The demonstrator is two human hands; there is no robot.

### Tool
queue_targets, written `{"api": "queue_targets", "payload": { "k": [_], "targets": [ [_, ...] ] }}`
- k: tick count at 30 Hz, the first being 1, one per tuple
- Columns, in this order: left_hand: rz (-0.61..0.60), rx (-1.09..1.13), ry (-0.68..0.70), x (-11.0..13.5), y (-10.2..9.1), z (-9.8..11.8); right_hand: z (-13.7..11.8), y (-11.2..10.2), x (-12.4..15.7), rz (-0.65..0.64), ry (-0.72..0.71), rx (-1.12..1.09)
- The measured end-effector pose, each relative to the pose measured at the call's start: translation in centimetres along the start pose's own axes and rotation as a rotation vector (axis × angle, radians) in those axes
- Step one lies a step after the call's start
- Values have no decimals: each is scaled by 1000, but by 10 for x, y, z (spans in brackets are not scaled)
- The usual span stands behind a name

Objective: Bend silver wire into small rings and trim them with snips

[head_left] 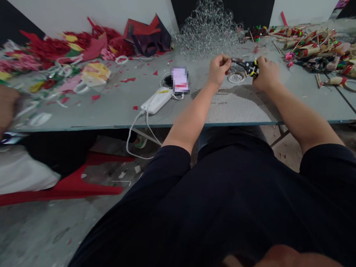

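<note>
My right hand (pixel 266 72) is closed round the yellow-and-black handles of a pair of pliers (pixel 247 66), whose jaws point left. At the tip of those jaws, my left hand (pixel 219 68) pinches a thin piece of wire, mostly hidden by the fingers. Just below the pliers, a round roll (pixel 236 77) with a pale rim lies on the table. Behind my hands rises a tangled heap of bent silvery wire (pixel 209 27). A few thin dark strands (pixel 222 93) lie on the tabletop in front of me.
Left of my arms are a phone (pixel 180 80) and a white power strip (pixel 157 101), its cable hanging over the table edge. Red and pink craft pieces (pixel 78 48) cover the left side. Wooden pieces (pixel 311 50) crowd the right. Another person's arm (pixel 3 112) is at far left.
</note>
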State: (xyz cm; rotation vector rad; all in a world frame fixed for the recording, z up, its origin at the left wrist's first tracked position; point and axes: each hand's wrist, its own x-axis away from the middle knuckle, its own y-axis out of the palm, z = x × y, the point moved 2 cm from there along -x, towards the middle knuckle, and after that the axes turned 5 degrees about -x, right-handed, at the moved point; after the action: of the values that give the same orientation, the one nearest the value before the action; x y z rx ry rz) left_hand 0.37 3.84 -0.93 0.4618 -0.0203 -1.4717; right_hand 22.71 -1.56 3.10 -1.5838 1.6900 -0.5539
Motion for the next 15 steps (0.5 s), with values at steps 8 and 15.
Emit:
{"api": "queue_targets", "payload": {
  "k": [8,15],
  "targets": [
    [-238,78,-185,-10,-7,-1,-7,-1,8,-1,14,-30],
    [-212,3,-178,10,-5,20,-29,-8,24,-53,51,-144]
  ]
}}
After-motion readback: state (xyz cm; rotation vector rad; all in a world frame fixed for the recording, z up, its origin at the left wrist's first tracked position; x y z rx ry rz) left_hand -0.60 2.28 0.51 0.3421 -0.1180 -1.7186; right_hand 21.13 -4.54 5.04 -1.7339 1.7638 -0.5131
